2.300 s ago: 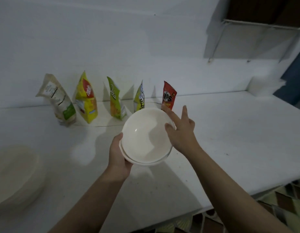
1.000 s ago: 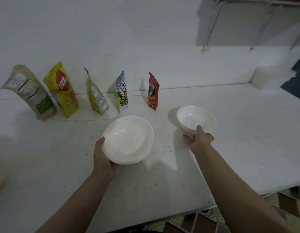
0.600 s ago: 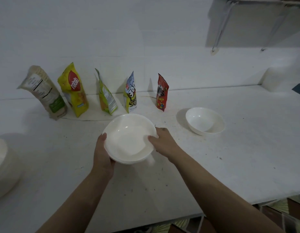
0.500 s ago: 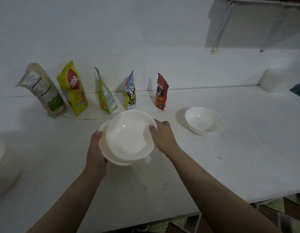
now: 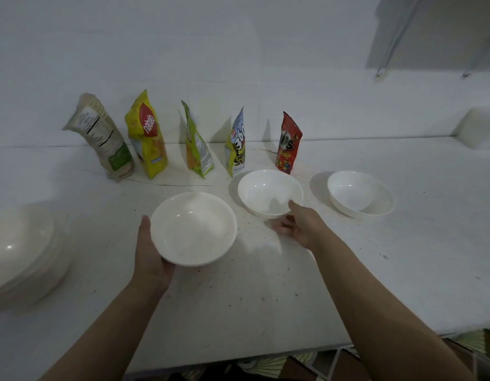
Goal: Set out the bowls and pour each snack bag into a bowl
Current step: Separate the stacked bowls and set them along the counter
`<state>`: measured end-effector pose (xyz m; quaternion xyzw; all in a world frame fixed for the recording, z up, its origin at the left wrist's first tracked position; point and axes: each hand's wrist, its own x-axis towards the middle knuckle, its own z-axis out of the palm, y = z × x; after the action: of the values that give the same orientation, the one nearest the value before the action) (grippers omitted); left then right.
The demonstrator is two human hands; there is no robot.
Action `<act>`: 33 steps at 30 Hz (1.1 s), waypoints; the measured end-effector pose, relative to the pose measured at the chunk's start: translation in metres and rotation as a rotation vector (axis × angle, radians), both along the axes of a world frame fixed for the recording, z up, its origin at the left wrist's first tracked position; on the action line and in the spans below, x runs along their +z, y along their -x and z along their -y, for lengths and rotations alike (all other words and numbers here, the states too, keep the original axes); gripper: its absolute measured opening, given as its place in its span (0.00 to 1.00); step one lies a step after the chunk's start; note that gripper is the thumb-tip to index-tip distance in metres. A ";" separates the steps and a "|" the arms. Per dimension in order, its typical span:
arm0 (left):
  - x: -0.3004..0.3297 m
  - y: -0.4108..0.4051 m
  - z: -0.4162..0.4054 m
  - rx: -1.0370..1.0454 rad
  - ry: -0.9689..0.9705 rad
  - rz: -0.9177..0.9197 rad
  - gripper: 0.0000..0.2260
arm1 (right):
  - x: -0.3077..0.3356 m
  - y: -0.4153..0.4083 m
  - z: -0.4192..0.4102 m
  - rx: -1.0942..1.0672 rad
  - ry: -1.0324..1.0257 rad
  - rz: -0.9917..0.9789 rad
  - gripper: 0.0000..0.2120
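My left hand (image 5: 150,259) holds a white bowl (image 5: 193,228) from below, just above the white counter. My right hand (image 5: 300,225) grips the near rim of a second white bowl (image 5: 268,192), which sits on the counter in front of the red bag. A third white bowl (image 5: 359,193) stands alone to the right. Several snack bags stand along the wall: a beige bag (image 5: 103,137), a yellow bag (image 5: 147,136), a green bag (image 5: 197,143), a blue-and-yellow bag (image 5: 236,144) and a red bag (image 5: 288,143).
A stack of pale bowls or plates (image 5: 21,248) sits at the far left of the counter (image 5: 266,292). The counter's front edge runs near the bottom, with patterned floor below. A white block (image 5: 477,126) rests at the back right corner.
My right hand lifted the top bowl off the stack in my left hand and carried it right and forward onto the counter by the red bag. My left hand still holds its bowl.
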<state>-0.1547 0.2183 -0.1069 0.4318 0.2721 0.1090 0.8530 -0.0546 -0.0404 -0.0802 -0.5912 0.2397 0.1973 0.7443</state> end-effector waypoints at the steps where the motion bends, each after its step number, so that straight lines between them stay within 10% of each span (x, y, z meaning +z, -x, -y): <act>1: -0.001 0.000 -0.001 -0.004 0.001 -0.009 0.23 | -0.001 0.000 0.000 0.037 0.044 0.001 0.14; 16: 0.021 -0.009 0.006 0.003 -0.058 0.026 0.18 | 0.024 0.047 -0.060 0.621 0.573 0.389 0.19; 21: 0.048 -0.005 -0.013 0.116 -0.208 0.081 0.14 | 0.041 0.042 -0.096 0.394 0.680 0.739 0.13; 33: 0.099 0.031 -0.129 0.476 -0.544 0.129 0.17 | 0.036 0.019 -0.189 0.046 -0.260 0.115 0.18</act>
<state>-0.1855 0.3473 -0.0083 0.5596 0.2716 0.4000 0.6731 -0.0739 0.1488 -0.0438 -0.5056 0.1554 0.2095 0.8224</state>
